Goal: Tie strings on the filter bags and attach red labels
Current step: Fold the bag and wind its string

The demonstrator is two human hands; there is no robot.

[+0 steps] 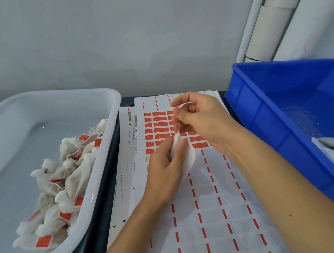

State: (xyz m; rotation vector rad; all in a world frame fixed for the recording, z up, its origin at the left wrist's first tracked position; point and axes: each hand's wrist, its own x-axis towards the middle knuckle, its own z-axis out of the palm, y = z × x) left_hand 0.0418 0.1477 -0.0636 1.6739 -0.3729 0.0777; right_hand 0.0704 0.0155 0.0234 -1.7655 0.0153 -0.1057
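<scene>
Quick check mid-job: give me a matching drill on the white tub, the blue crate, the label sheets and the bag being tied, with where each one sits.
Things:
1. white tub
2. blue crate
3. label sheets
4. filter bag

Places:
A. flat on the table, centre
B. held in the left hand, its string pinched by the right hand
C. far left, holding labelled bags
D. right side

Pairs: 1-C, 2-D, 3-A, 4-B

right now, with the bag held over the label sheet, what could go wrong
1. The right hand pinches only a thin string; it could slip before the knot is tight.
2. The left hand grips the bag by its neck, so hard pulling might tear the mesh.
3. Both hands work just above the label sheet; a forearm could shift it.
</scene>
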